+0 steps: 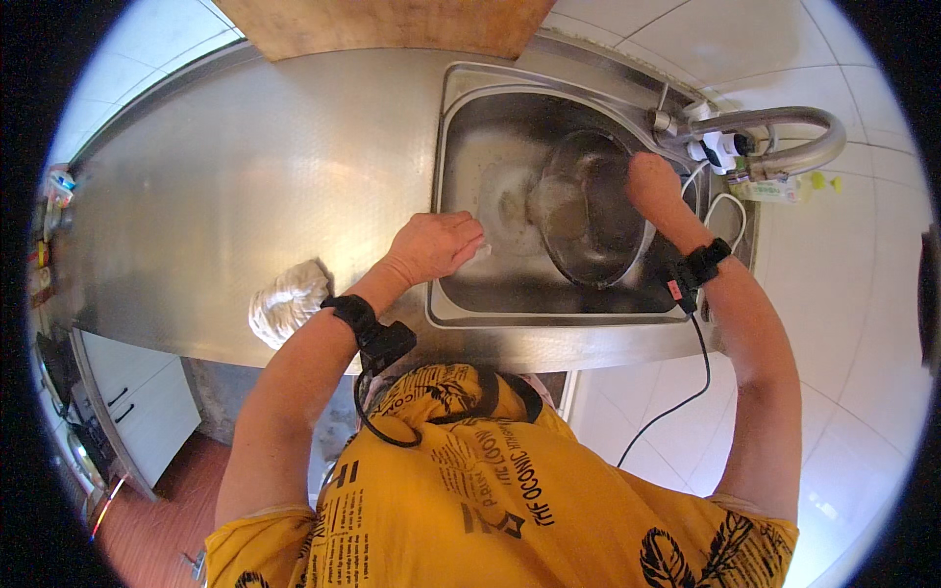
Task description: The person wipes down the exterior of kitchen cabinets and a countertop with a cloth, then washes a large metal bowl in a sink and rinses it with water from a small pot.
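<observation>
A dark, round pan [588, 213] stands tilted inside the stainless steel sink [478, 294], its inner surface looking wet. My right hand [654, 187] is closed in a fist at the pan's right rim, gripping it there; the part inside my fingers is hidden. Over the sink's left rim, my left hand [441, 242] has its fingers curled together. A small whitish piece [481, 251], too blurred to name, sticks out beneath those fingertips. My left hand is apart from the pan.
A bunched pale cloth [288, 303] lies on the steel counter [220, 184] beside my left forearm. The curved faucet [801, 121] rises at the sink's right, near white cables [735, 202] and a bottle [772, 189]. A wooden board [390, 26] stands behind the counter.
</observation>
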Demonstrator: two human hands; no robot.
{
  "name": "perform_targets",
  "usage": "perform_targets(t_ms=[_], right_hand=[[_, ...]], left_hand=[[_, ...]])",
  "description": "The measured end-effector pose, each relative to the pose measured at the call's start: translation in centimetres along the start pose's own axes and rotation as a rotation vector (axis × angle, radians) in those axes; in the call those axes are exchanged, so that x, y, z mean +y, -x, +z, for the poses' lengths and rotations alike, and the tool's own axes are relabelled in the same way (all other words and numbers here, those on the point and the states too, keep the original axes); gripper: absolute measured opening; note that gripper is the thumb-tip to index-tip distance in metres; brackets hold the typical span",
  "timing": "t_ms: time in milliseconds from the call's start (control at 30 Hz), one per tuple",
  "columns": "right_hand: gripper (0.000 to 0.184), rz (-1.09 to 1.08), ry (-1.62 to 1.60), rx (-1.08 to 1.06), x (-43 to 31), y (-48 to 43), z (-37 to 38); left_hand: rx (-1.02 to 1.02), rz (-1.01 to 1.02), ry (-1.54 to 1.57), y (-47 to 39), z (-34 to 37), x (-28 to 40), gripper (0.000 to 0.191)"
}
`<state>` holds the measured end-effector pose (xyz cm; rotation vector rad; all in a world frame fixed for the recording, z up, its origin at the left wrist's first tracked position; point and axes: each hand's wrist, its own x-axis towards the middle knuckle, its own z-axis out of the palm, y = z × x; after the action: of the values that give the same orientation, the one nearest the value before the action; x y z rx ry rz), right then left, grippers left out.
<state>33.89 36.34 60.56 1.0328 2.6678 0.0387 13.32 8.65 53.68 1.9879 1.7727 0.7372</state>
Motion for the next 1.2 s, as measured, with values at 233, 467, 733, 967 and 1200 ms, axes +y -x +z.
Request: perform_targets(t_ms=[233, 467, 733, 967, 1200], right_hand=[[0.011, -0.166, 0.142, 0.127, -6.2, -1.8, -1.1], [0.013, -0.083, 0.398, 0.275, -6.2, -2.4, 0.9], [0.012, -0.022, 0.165, 0.107, -2.8, 0.2, -3.9], [0.013, 0.052, 0.059, 0.145, 1.0, 2.2, -3.4], [0.015, 0.112, -0.032, 0.250, 2.9, 4.6, -2.0]], left_hand=[[0.021, 0.010, 0.012, 0.2, 0.1, -0.2, 0.015], [0.007, 0.034, 0.039, -0.2, 0.2, 0.0, 0.016], [0.021, 0.018, 0.042, 0.2, 0.0, -0.1, 0.018], [0.035, -0.027, 0.182, 0.0, -0.5, 0.1, 0.019], [0.216, -0.363, 0.385, 1.0, -6.3, 0.3, 0.020]])
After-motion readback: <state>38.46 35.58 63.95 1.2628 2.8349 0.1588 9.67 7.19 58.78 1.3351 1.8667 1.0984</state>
